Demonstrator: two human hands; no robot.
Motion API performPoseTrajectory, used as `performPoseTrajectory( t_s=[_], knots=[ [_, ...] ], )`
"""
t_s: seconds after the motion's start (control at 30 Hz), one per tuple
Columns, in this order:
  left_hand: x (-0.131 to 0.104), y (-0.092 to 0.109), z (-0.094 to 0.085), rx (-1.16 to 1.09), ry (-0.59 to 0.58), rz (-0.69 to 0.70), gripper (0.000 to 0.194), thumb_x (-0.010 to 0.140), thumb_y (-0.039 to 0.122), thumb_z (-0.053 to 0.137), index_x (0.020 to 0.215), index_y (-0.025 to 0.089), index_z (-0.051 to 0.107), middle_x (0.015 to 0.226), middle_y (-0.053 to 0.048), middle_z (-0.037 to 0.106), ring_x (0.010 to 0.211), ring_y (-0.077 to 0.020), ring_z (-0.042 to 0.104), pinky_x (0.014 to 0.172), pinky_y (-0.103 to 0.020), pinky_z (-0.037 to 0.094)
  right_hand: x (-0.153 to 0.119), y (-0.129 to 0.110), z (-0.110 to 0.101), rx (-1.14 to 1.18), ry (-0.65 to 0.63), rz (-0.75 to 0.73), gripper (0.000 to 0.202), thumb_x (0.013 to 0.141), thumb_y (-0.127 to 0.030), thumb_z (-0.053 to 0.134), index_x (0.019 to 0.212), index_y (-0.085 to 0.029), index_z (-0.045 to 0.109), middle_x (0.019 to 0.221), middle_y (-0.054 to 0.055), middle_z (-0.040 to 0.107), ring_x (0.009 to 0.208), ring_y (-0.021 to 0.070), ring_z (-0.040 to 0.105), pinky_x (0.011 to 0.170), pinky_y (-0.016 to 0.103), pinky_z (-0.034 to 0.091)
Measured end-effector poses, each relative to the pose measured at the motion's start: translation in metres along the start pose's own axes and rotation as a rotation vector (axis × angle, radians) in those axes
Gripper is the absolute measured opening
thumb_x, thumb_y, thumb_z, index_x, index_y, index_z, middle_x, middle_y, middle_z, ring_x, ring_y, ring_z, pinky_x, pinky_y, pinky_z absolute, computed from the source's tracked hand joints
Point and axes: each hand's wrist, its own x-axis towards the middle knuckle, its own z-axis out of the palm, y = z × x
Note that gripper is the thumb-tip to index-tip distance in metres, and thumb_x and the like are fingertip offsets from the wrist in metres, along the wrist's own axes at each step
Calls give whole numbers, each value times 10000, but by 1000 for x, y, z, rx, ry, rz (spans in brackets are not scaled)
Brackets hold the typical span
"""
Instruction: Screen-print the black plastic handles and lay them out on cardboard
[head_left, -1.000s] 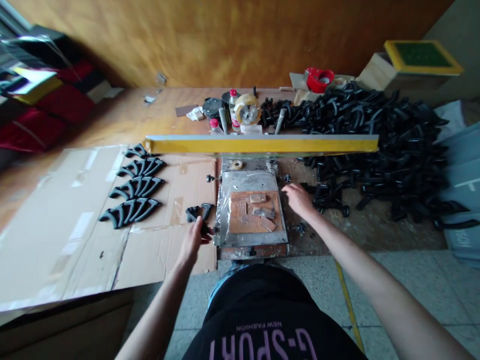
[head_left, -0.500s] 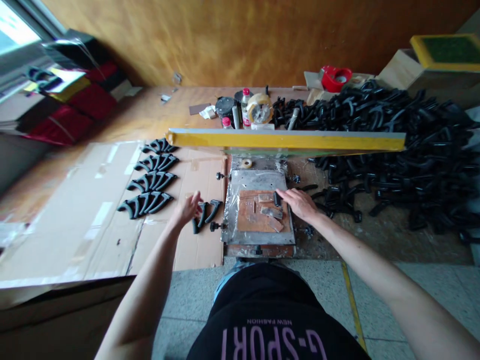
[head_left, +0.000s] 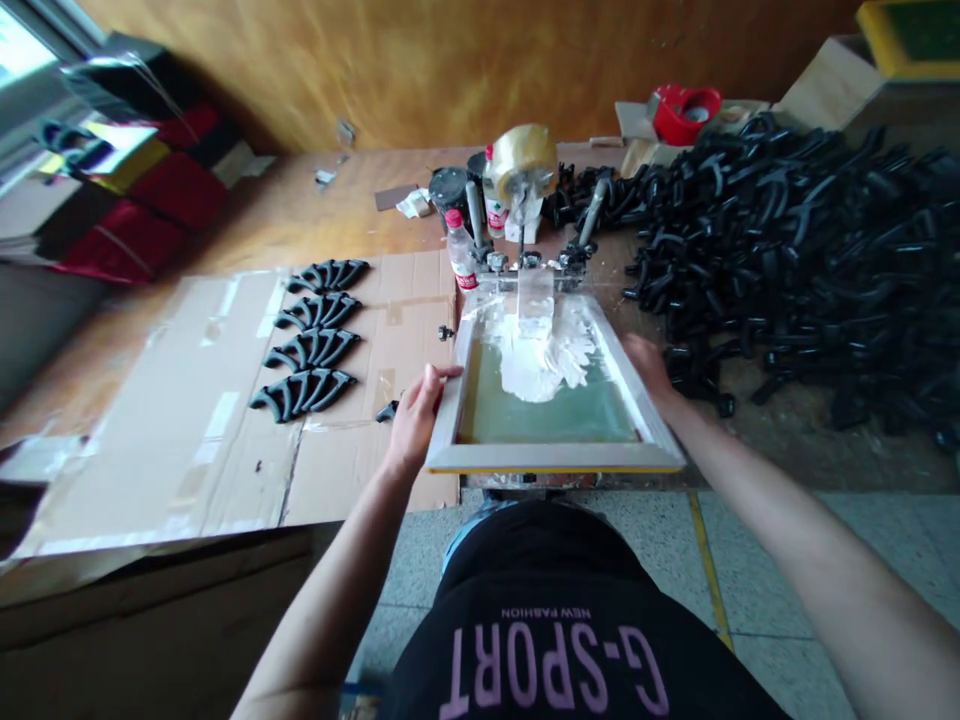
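Note:
A screen frame (head_left: pixel 555 458) with a green mesh lies lowered in front of me, white paste spread over its upper half. A squeegee block (head_left: pixel 535 300) rests at the far end of the mesh. My left hand (head_left: pixel 417 412) is at the frame's left side, its index finger stretched onto the edge. At the frame's right side is my right hand (head_left: pixel 649 372), its fingers partly hidden and blurred by the rim. Several black curved handles (head_left: pixel 304 395) lie in four rows on cardboard at the left. One black piece (head_left: pixel 387 411) shows beside my left hand.
A big heap of black parts (head_left: pixel 795 270) covers the table's right side. Behind the frame stand a bottle (head_left: pixel 460 250), metal posts and a tape roll (head_left: pixel 523 160). A red tape dispenser (head_left: pixel 684 114) sits farther back. Wrapped stacks (head_left: pixel 142 215) are at the far left.
The screen frame has swung down from its raised position and now covers the plate with the wooden pieces. Both hands have moved to the frame's sides.

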Motion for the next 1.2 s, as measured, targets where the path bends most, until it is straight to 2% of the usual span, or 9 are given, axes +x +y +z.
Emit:
performPoseTrajectory(
  t_s=[0.13, 0.27, 0.4, 0.5, 0.6, 0.8, 0.93, 1.03, 1.2],
  knots=[
    [-7, -65, 7, 59, -7, -153, 677, 817, 483, 615, 1420, 224, 448, 843, -24, 656, 693, -142, 597, 588, -225, 460, 44, -22, -7, -69, 149, 14, 488, 858, -253, 629, 1319, -113, 550, 1300, 156, 551, 1158, 261, 534, 985, 408, 458],
    [4, -96, 12, 142, -13, -170, 706, 836, 443, 581, 1469, 209, 373, 823, -20, 635, 674, -130, 574, 583, -220, 440, 77, -77, 17, -150, -68, -124, 499, 765, -222, 737, 1232, -141, 579, 1215, 128, 588, 1113, 272, 540, 948, 397, 453],
    [10, -105, 9, 126, -60, -176, 710, 829, 497, 577, 1449, 200, 398, 856, -28, 650, 689, -138, 586, 600, -233, 448, 51, -92, 30, -187, -271, -229, 102, 847, -183, 626, 942, -156, 654, 933, 77, 665, 899, 212, 584, 800, 314, 441],
    [10, -108, 8, 112, -56, -190, 724, 804, 525, 596, 1419, 179, 436, 818, -24, 655, 665, -140, 581, 586, -235, 437, 16, -83, 22, -179, -346, -499, 148, 870, -90, 521, 870, -159, 652, 884, 73, 660, 867, 194, 566, 736, 288, 412],
    [10, -108, 8, 97, -38, -202, 719, 784, 532, 615, 1382, 158, 475, 766, -18, 647, 643, -144, 577, 570, -237, 430, 4, -78, 13, -130, -436, -662, 139, 836, -79, 545, 818, -175, 645, 827, 47, 648, 814, 180, 553, 679, 271, 393],
    [7, -100, 9, 92, -19, -213, 702, 778, 519, 623, 1369, 165, 487, 777, -25, 650, 663, -151, 591, 557, -228, 425, -5, -80, 27, -164, -210, -576, 226, 871, -63, 479, 961, -160, 663, 925, 79, 658, 885, 200, 550, 693, 285, 407],
    [4, -90, 10, 87, -22, -233, 708, 784, 505, 621, 1382, 156, 471, 804, -40, 668, 683, -160, 606, 559, -230, 433, -17, -83, 27, -113, -249, -619, 189, 881, -99, 507, 949, -172, 668, 901, 58, 665, 850, 186, 566, 714, 278, 432],
    [0, -75, 8, 45, -32, -233, 731, 781, 489, 643, 1405, 164, 445, 851, -52, 687, 744, -176, 635, 603, -244, 472, 14, -90, 17, -33, -186, -465, 168, 875, -186, 595, 1024, -215, 668, 919, 28, 669, 845, 174, 588, 752, 277, 448],
    [-7, -18, -3, -4, -33, -160, 611, 823, 576, 578, 1309, 206, 557, 724, -1, 636, 532, -101, 532, 456, -195, 382, 97, -66, -18, -12, 12, -136, 568, 811, -319, 696, 1348, -260, 522, 1068, 46, 656, 871, 197, 604, 797, 327, 470]
  ],
)
